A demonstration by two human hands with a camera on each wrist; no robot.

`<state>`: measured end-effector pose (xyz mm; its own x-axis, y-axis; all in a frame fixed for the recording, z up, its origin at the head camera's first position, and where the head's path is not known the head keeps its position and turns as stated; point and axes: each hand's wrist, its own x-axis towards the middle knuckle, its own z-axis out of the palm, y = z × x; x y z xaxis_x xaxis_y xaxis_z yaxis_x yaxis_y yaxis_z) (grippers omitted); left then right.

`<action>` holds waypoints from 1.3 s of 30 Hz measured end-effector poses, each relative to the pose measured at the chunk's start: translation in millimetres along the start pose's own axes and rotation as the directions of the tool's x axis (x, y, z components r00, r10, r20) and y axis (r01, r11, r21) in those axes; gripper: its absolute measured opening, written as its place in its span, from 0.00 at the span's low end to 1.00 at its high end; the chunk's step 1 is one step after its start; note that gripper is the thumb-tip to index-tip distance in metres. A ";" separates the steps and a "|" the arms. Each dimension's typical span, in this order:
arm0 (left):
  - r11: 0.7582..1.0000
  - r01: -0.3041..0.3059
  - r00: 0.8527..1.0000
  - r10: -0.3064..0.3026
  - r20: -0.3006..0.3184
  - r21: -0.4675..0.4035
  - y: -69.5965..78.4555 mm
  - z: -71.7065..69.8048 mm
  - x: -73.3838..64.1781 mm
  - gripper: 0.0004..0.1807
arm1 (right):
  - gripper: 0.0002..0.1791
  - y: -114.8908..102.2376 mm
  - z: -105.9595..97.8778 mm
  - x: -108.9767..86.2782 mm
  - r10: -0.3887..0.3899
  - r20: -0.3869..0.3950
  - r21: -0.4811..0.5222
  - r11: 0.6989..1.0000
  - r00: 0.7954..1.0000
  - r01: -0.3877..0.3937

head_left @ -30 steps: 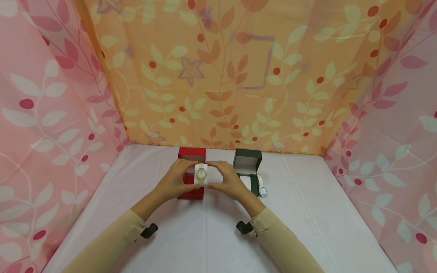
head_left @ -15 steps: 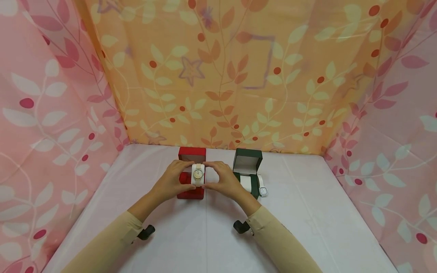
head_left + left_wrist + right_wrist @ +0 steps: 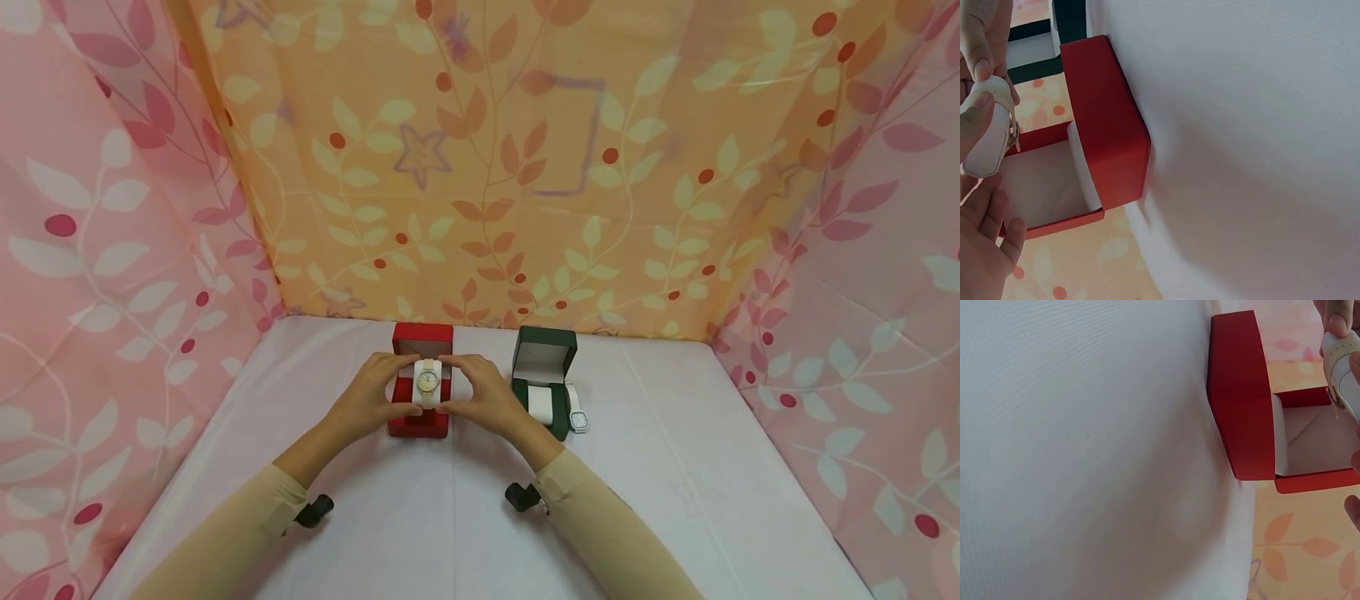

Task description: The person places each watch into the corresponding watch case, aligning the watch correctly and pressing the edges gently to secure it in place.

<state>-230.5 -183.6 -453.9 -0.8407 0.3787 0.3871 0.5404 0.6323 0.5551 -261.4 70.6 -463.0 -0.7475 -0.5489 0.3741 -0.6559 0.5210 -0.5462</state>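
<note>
My left hand (image 3: 366, 398) and right hand (image 3: 489, 398) pinch a white watch cushion (image 3: 984, 147) between thumbs and fingers, one hand at each end. Strapped round the cushion is a wristwatch (image 3: 428, 382) with a pale yellow dial and a cream strap (image 3: 1336, 355). Both hands hold it above an opened red watch box (image 3: 417, 427), whose lid (image 3: 1107, 125) stands raised at the back. The cushion hides part of the box's inside in the head view. Fingers cover both ends of the cushion.
Right of the red box stands an opened dark green watch box (image 3: 546, 337) with a white cushion (image 3: 540, 406) in it. A second watch (image 3: 578, 419), with a square face and white strap, lies against its right side. Patterned curtains (image 3: 480, 167) enclose the white-covered table (image 3: 420, 533).
Both hands have moved slightly left together with the cushion and watch, bringing them more squarely over the red box. The boxes and the second watch have stayed put.
</note>
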 end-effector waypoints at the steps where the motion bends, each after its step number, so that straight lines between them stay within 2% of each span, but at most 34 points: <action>1: 1.000 0.001 1.000 -0.001 -0.002 0.001 -0.5 -0.4 -0.2 0.47 | 0.44 -0.1 0.6 0.8 0.002 0.003 -0.001 1.000 1.000 -0.002; 12: 1.000 0.020 1.000 -0.020 0.008 0.010 -9.0 0.2 -1.1 0.48 | 0.44 5.3 12.2 8.1 0.020 0.013 -0.014 1.000 1.000 -0.020; 20: 0.998 0.047 0.995 -0.049 0.085 0.029 -18.6 0.1 0.4 0.48 | 0.43 8.8 20.0 12.3 0.028 0.025 -0.048 0.999 0.999 -0.027; 26: 0.998 0.058 0.990 -0.059 0.131 0.011 -26.6 -0.2 1.3 0.46 | 0.42 9.6 23.5 13.7 0.042 0.044 -0.069 0.997 0.998 -0.039; 39: 0.997 0.080 0.988 -0.081 0.132 0.013 -39.4 3.3 3.6 0.44 | 0.42 7.9 24.5 17.3 0.097 0.108 -0.078 0.993 0.989 -0.089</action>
<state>-254.9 -204.9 -476.9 -0.8787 0.4124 0.2404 0.4712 0.6693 0.5744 -277.0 49.2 -479.2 -0.7920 -0.5630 0.2362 -0.5929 0.6171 -0.5173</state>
